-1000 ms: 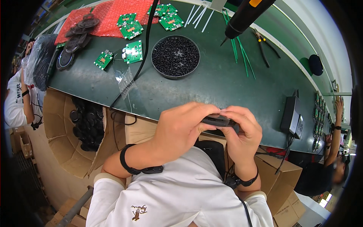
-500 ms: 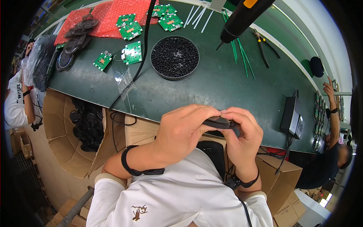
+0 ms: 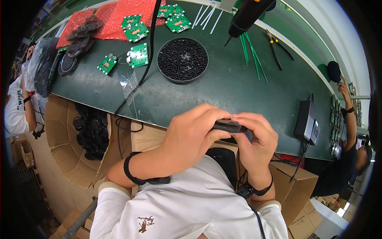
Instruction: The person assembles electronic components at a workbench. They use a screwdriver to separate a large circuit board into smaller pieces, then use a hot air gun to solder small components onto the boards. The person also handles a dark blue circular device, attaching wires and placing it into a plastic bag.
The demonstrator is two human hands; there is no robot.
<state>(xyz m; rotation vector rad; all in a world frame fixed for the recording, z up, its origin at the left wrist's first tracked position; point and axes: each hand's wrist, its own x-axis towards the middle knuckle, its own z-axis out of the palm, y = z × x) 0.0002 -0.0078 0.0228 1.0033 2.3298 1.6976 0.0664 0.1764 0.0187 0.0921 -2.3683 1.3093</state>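
Just off the table's front edge, I hold a black plastic casing [image 3: 231,127] edge-on between both hands. A small port-like slot shows in its narrow side; its flat faces are mostly hidden. My left hand [image 3: 191,133] grips one end, thumb below and fingers over the top. At the other end my right hand [image 3: 258,139] pinches it the same way, and the fingertips of both hands meet above it. Beyond my hands stands a round dish [image 3: 160,71] of small black screws. A black electric screwdriver [image 3: 242,22] hangs point-down at the upper right.
Green circuit boards [image 3: 138,55] lie by red bubble wrap [image 3: 112,18], near stacked dark round parts [image 3: 67,63]. A black cable [image 3: 148,67] crosses the table. Pliers [image 3: 274,49], green ties [image 3: 254,57] and a black box [image 3: 305,121] are rightward. A carton [image 3: 63,147] holds black parts. Other people work at both sides.
The casing has tilted in my hands, so its slotted edge now faces me. The screwdriver has shifted slightly left and up. A co-worker's raised hand at the right has moved a little.
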